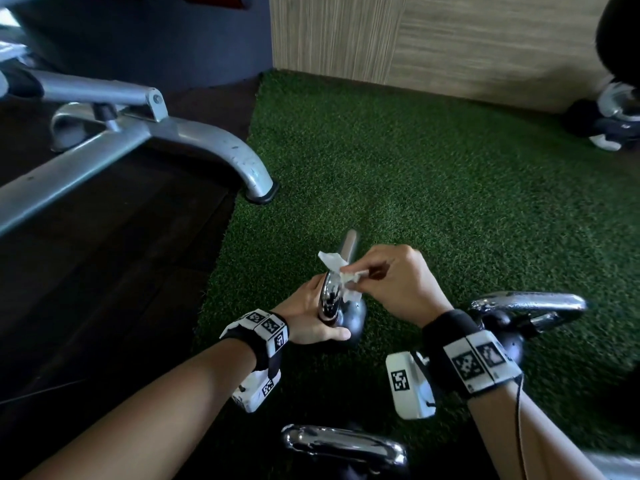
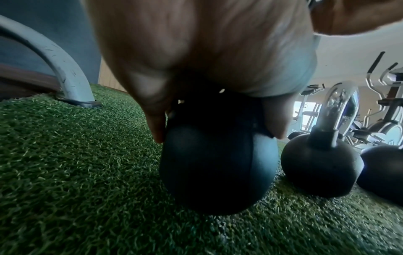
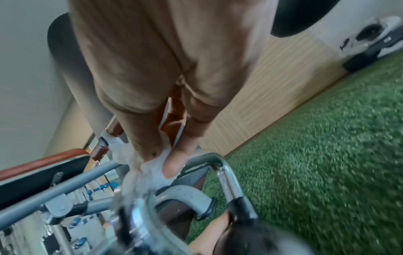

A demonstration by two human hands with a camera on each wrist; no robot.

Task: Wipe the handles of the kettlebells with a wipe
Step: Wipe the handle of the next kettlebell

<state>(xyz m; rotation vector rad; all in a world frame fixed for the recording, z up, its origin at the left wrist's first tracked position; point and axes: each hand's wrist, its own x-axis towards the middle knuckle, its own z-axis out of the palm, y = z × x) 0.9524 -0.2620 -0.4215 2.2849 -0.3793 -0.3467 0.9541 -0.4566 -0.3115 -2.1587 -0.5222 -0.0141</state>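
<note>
Right hand (image 1: 388, 282): fingers (image 3: 172, 165) curled, thumb and forefinger pinching a crumpled white wipe (image 1: 341, 271) against the chrome handle (image 1: 332, 289) of the small kettlebell (image 1: 351, 317). Part of the wipe sticks up loose above the pinch and is not in contact with metal.

Left hand (image 1: 311, 315): fingers curved down round the dark ball of the same kettlebell, just under the handle, thumb on one side and fingertips (image 2: 158, 132) on the other. It steadies the bell; it holds no wipe.

Kettlebell stands on the green turf (image 1: 450, 174), handle edge-on to the head camera, so the far side of the loop is hidden.

Judgement, step in hand: wiping this handle, apparently near its upper bend.
- Wrap the wipe fully round the bar rather than dabbing with a pinched wad; the loose tail suggests only a small patch is working.
- Slide along the whole loop, both legs down to the ball, and turn the wrist to reach the inner face.
- Keep the left hand pressing down so the bell does not tip or roll on the soft turf.

Two more kettlebells wait nearby: one to the right (image 1: 526, 306), one nearest the body (image 1: 343, 445). Grey bench frame (image 1: 221, 147) lies to the left.
</note>
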